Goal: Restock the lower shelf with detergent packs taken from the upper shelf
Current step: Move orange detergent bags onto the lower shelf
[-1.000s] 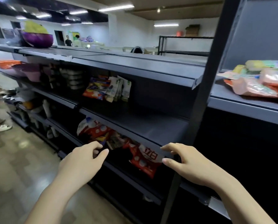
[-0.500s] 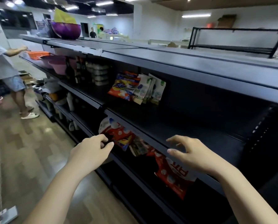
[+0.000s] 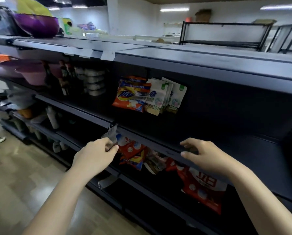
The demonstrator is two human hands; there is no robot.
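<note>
Dark metal shelving runs across a bright store room with a pale wood-look floor, and I take the orange detergent pack on the upper shelf as my landmark. It leans against the shelf's dark back, and just to its right, touching it, stands a row of white and green pouches. Left of the orange pack on that same shelf are dark bottles, a stack of clear tubs and pink basins. Above it and far to the left, on the top board, sits a purple bowl.

Below the orange pack, on the lower shelf, lie red detergent packs, tipped and overlapping, with a larger red pack further right, its bottom hanging past the shelf edge.

My left hand is almost straight below the orange pack, in front of the upper shelf's edge. Its fingers are curled in, thumb toward fingertips, right at a crumpled clear plastic tag hanging there; I cannot tell whether they actually pinch it. My right hand is below and to the right of the orange pack, over the front lip of the same shelf, fingers loosely bent and spread, holding nothing. Neither hand touches a detergent pack.
</note>
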